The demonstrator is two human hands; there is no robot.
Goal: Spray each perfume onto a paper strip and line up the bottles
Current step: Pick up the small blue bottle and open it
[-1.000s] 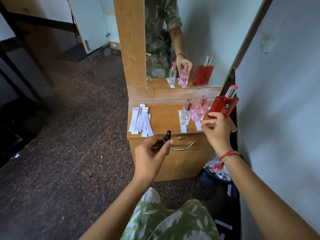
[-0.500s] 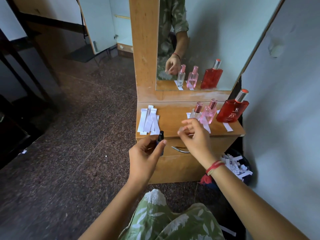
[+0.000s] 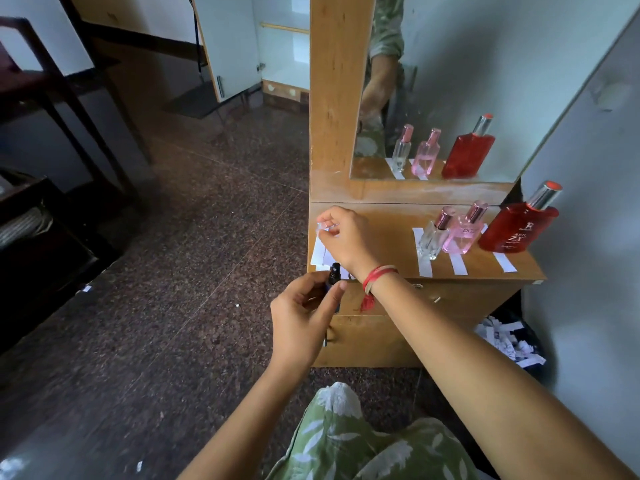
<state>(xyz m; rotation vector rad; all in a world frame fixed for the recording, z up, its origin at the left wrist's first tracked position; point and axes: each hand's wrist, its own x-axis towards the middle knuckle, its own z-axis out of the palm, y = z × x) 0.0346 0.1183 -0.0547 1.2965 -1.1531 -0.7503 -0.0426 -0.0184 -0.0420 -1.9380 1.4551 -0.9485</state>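
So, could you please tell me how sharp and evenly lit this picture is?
Head view: the right hand pinching a white paper strip is motion-blurred; the left hand gripping a small black spray bottle is sharper; the flat red perfume bottle has a legible label; the speckled floor is dim.

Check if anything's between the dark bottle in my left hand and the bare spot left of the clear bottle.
Yes: your right wrist, as that hand pinches a paper strip, crosses beside the dark bottle in your left hand, between it and the bare dresser top left of the clear bottle. Nothing else stands there.
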